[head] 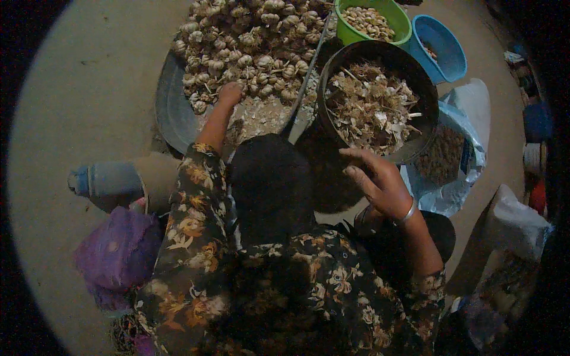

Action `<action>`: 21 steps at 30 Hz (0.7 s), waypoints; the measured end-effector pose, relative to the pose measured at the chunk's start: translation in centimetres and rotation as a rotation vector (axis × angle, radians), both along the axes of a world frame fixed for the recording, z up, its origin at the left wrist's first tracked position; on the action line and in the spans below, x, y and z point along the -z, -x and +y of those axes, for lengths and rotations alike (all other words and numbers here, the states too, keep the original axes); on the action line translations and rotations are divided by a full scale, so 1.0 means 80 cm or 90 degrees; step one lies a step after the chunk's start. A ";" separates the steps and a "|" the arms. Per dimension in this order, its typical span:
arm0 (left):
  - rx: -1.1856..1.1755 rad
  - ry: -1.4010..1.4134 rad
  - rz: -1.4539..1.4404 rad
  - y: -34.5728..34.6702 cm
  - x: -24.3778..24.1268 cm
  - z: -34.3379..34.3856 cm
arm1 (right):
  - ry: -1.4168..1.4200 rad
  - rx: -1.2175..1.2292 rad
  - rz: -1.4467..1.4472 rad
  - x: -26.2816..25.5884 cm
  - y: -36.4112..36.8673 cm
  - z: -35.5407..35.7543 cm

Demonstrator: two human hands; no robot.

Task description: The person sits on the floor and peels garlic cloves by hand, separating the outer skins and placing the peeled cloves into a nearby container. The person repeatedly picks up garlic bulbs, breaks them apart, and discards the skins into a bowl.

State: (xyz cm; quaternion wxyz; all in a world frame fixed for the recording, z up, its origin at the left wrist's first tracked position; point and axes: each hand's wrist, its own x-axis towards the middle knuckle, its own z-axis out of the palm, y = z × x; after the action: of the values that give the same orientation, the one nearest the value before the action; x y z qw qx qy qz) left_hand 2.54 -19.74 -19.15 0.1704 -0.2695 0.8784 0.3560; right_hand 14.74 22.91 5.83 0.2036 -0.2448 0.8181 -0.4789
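Observation:
A big heap of garlic bulbs lies in front of me, many with dry roots and short stems. My left hand is at the heap's near edge, fingers curled against the bulbs; whether it grips one is hidden. Loose skins and crumbs are scattered just right of that hand. To the right, a large dark round pan holds trimmed garlic stems, roots and papery skins. My right hand, with a bracelet at the wrist, hovers by the pan's near rim. Its thumb and forefinger are apart, with nothing visible between them.
Beyond the pan stand a green basin of garlic cloves and a blue basin with a few pieces. A long narrow bar runs beside the heap. An open sack sits right; a purple bundle lies left.

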 end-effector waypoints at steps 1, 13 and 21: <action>-0.008 -0.046 0.001 0.001 0.017 -0.003 | -0.017 -0.006 -0.005 -0.005 0.001 -0.005; 0.184 0.179 0.175 0.084 0.066 -0.009 | -0.054 0.114 -0.212 -0.013 0.037 -0.024; 0.417 0.201 0.042 0.172 0.103 0.012 | -0.024 0.109 -0.148 -0.022 0.046 -0.018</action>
State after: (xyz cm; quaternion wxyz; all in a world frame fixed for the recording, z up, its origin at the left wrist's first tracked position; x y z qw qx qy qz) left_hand -11.19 -18.81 -27.41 0.2032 0.0147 0.9673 0.1512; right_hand 11.06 21.43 7.59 0.2600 -0.1128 0.8159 -0.5040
